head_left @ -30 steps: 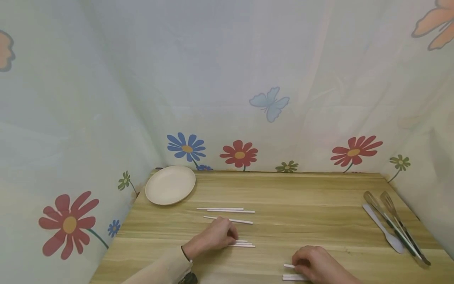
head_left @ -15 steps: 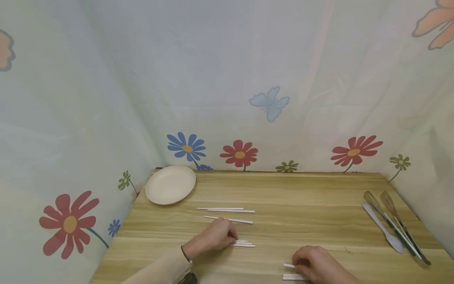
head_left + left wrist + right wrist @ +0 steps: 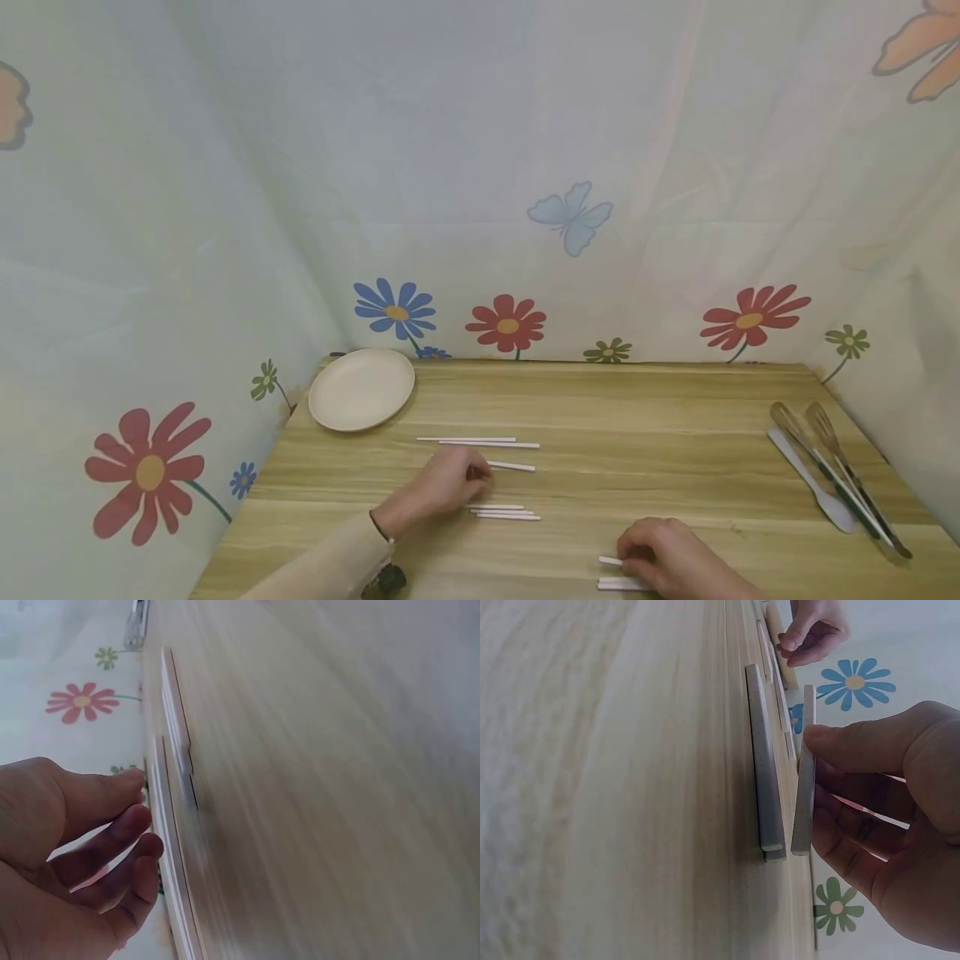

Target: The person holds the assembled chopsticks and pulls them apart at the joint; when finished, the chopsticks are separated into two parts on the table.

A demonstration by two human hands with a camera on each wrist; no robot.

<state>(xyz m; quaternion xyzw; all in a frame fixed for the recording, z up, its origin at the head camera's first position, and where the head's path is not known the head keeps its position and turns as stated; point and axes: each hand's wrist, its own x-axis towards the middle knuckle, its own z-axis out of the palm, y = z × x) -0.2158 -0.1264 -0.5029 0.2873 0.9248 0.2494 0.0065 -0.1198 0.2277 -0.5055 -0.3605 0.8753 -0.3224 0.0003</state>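
My left hand (image 3: pixel 450 479) hovers at a lone white chopstick (image 3: pixel 513 467), covering its left part in the head view. Nothing sits between its loosely bent thumb and fingers in the left wrist view. Just nearer to me, a group of three chopsticks (image 3: pixel 506 517) lies side by side with staggered ends. My right hand (image 3: pixel 663 550) pinches another chopstick (image 3: pixel 805 787) between thumb and fingers. Beside that one, a pair of chopsticks (image 3: pixel 763 757) rests on the table, partly hidden by the hand in the head view.
Two more chopsticks (image 3: pixel 487 442) lie beyond my left hand. A round pale plate (image 3: pixel 362 390) is at the back left corner of the wooden table (image 3: pixel 637 417). At the right lie a light spoon (image 3: pixel 810 483) and two long-handled metal utensils (image 3: pixel 836 454). A flowered curtain surrounds the table.
My left hand has left the group of three chopsticks and moved away from me to the lone chopstick, uncovering the group's left ends. My right hand has stayed in place.
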